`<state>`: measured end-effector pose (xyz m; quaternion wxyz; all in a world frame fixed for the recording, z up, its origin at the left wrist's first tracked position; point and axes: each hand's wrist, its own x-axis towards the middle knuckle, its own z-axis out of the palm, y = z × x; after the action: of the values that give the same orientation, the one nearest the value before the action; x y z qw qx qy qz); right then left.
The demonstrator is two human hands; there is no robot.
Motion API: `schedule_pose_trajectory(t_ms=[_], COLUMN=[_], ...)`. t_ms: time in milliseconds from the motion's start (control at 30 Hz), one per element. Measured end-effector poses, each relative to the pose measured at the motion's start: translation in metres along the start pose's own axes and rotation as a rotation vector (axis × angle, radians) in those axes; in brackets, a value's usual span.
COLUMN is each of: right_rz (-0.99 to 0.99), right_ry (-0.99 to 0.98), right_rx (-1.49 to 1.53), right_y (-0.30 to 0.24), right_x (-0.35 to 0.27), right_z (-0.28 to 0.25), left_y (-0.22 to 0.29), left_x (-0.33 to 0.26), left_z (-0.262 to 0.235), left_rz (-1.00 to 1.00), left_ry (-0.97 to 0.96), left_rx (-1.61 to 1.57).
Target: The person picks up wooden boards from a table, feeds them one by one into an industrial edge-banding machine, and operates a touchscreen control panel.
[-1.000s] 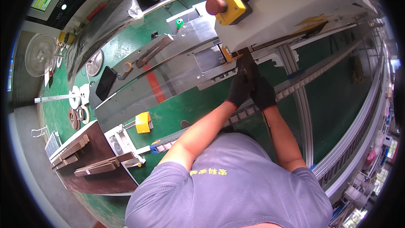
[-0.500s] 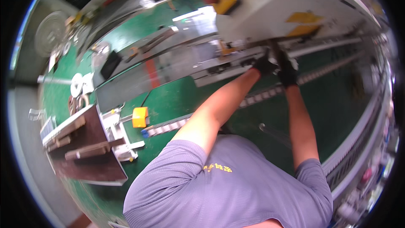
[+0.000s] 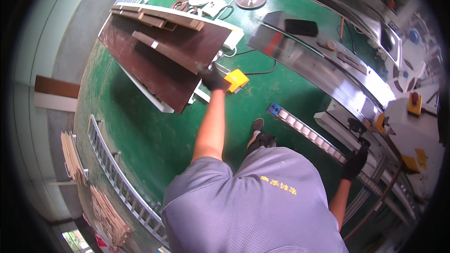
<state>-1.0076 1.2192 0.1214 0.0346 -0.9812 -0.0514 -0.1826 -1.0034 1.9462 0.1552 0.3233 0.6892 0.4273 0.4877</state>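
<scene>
My left hand (image 3: 213, 78), in a black glove, reaches out to the near end of a narrow brown strip (image 3: 164, 52). That strip lies on a dark brown panel (image 3: 164, 77) carried by a white-framed stand. The fingers are blurred, so whether they touch or grip the strip is unclear. To the right, my black-gloved right hand (image 3: 355, 164) is beside the machine's bed, close to the roller rail (image 3: 307, 132). Its fingers point toward the machine, but their grip is hard to make out. A long thin brown strip (image 3: 396, 178) runs along the machine just beyond that hand.
A yellow foot-pedal box (image 3: 237, 81) sits by the stand. More brown strips (image 3: 157, 18) lie at the panel's far edge. The metal machine table (image 3: 304, 61) bears a black tray-like object (image 3: 301, 27). A red stop button (image 3: 414, 97) is at right; a roller conveyor (image 3: 124, 178) at lower left.
Both hands were close together at the machine. My left hand has moved away to the panel, while my right remains near the machine. The view has turned left.
</scene>
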Motion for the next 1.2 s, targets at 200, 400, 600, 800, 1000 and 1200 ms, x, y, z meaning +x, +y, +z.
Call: schedule_pose_trajectory(t_ms=[200,400,600,800,1000,1200], right_rz=[-0.15,-0.413,-0.519,-0.52,-0.457,-0.484], right_ry=[-0.324,-0.554,-0.874,-1.114,-0.656,-0.003], right_rx=[0.546,0.724,0.765,0.605,0.56,0.344], right_y=[-0.229,-0.39,-0.52,-0.559,-0.418,-0.272], right_x=[0.073,0.136,0.163,0.153,0.137,0.093], right_z=[-0.031,-0.071,-0.105,-0.102,-0.13,-0.164], left_y=[-0.149,-0.135,0.022,0.049,-0.004,0.083], left_x=[0.099,0.05,-0.048,-0.05,0.04,0.056], left_z=[-0.056,-0.066,-0.109,-0.114,-0.112,-0.042], left_rz=[-0.942,-0.787,-0.909,-0.265,-0.973,-0.972], left_ry=[-0.128,-0.458,-1.137,-1.955,-0.933,-0.813], left_rx=[-0.557,-0.666,-0.671,-0.606,-1.123,-1.32])
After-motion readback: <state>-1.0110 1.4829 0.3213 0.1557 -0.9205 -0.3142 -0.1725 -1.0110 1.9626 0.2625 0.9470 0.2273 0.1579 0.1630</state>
